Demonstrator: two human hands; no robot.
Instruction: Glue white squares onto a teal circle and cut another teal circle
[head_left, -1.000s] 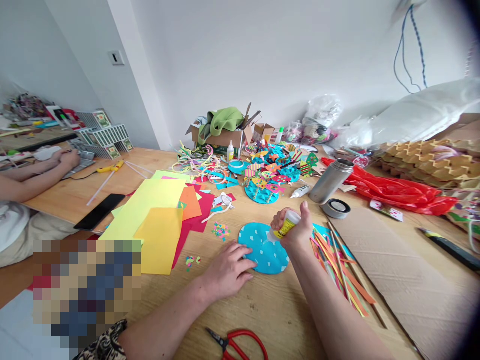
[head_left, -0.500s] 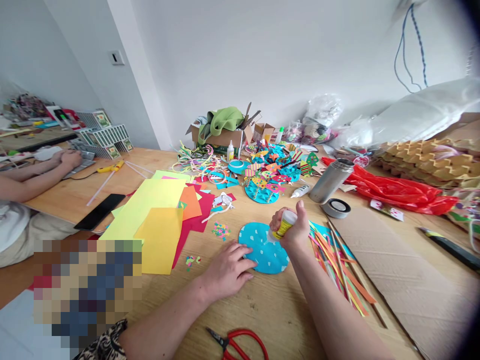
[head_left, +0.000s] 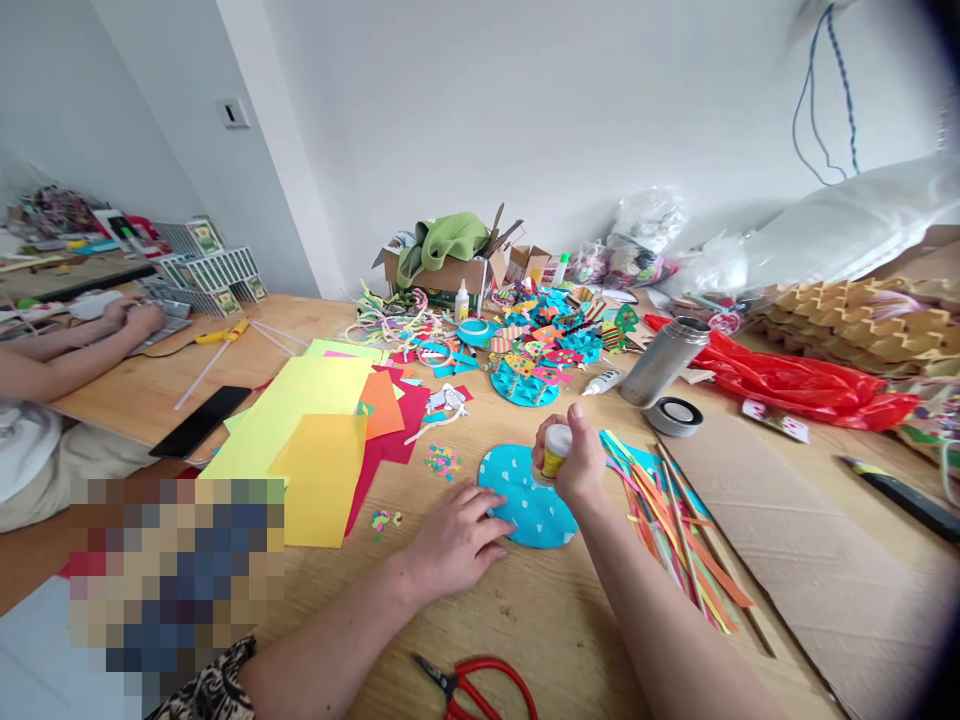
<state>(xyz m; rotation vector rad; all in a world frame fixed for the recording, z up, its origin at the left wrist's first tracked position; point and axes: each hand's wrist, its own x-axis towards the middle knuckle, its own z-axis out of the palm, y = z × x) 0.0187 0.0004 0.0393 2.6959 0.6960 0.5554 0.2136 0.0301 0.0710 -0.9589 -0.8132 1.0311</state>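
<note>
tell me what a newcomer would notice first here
The blue disc, flecked with white, likely draws the eye first: it lies on the table, the left hand resting at its edge and the right hand gripping a yellow-labelled bottle over it. Farther back sits a crowded heap of colourful cut-outs. Large yellow sheets lie to the left, and crumpled red plastic spreads at the right.

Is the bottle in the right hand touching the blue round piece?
Cannot tell. The head view shows the bottle in the right hand over the blue round piece, but its tip is not plainly visible.
</note>
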